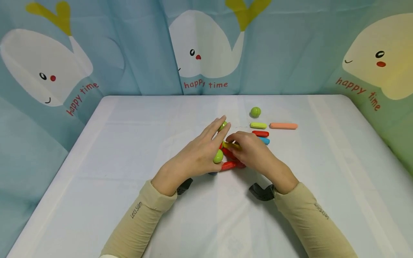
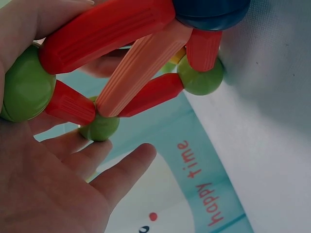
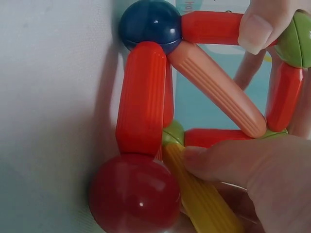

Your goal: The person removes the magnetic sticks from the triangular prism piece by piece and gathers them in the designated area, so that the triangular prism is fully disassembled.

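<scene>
Wrist views alone reveal the slanting salmon rod [image 2: 144, 71]; left hand [image 1: 198, 156] grips red rod [image 3: 211, 28], right hand [image 1: 255, 150] pinches yellow rod [image 3: 209, 196].

Table [image 1: 129, 143]: white, far corners rounded, faint crease lines noted. Lying loose on it, right of centre: one green ball [image 1: 256, 112] toward the far edge; nearer, a short lime rod [image 1: 258, 125] with a longer salmon rod [image 1: 283, 126] in line just right of it; then a short red rod [image 1: 260, 133]; just beside that, a blue rod [image 1: 265, 141], partly covered. To their left, a rod-and-ball frame [image 3: 218, 90], its dark blue ball [image 3: 150, 24] and dark red ball [image 3: 136, 194] low at the surface.
</scene>
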{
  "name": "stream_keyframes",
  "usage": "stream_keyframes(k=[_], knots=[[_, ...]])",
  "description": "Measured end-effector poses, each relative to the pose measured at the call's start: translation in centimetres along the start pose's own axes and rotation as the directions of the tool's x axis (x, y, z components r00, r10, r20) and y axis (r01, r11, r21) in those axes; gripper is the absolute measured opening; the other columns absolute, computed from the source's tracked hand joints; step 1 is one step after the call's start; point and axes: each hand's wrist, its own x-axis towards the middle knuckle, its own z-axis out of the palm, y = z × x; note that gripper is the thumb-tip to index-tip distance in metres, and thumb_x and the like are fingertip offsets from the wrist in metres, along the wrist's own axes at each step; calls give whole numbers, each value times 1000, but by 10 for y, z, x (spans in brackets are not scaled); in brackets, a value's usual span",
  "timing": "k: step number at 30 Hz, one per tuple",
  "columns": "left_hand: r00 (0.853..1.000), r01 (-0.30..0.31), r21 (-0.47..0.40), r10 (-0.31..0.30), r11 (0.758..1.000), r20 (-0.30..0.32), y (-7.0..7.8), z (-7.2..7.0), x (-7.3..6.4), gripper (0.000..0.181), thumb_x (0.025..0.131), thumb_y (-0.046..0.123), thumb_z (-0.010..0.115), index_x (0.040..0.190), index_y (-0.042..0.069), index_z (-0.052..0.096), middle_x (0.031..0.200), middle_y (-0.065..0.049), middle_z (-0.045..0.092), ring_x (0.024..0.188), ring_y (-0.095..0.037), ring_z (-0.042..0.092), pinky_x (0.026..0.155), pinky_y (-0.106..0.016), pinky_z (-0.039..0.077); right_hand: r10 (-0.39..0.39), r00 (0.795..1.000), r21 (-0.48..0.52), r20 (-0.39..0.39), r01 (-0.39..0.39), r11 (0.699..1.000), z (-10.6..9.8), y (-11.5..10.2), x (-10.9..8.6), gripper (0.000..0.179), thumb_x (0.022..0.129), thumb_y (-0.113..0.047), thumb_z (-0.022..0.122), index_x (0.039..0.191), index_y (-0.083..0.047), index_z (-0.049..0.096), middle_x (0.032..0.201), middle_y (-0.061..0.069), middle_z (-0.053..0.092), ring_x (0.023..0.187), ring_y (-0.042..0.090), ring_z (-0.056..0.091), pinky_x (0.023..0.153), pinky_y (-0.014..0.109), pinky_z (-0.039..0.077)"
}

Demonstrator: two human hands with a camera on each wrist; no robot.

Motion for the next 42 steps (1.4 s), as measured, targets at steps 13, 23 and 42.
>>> stream_keyframes(k=[13, 23, 42], knots=[[1000, 7, 3, -7, 1000, 0, 0, 1, 1, 96, 82, 18, 74, 159, 8, 18, 168, -7, 4, 155, -22, 10, 114, -36, 40, -35, 999, 66, 28, 33, 997, -3, 7, 0, 19, 91, 0, 65, 109, 2, 72, 102, 12, 74, 86, 21, 67, 80, 38, 58], [1000, -12, 9, 12, 1000, -19, 0, 2, 1, 95, 81, 19, 76, 158, 6, 21, 167, -9, 7, 155, -24, 12, 114, -36, 40, 37, 999, 205, 36, -43, 978, -13, 9, -2, 24, 95, -4, 60, 115, -3, 71, 107, 9, 73, 83, 18, 64, 79, 35, 55], [1000, 0, 15, 1, 1000, -25, 4, 3, 1, 95, 82, 21, 75, 158, 7, 20, 168, -7, 7, 155, -21, 11, 108, -36, 46, 51, 999, 210, -19, -46, 977, -35, 14, -9, 20, 93, -2, 62, 109, -7, 73, 108, 7, 74, 93, 20, 70, 80, 40, 57]])
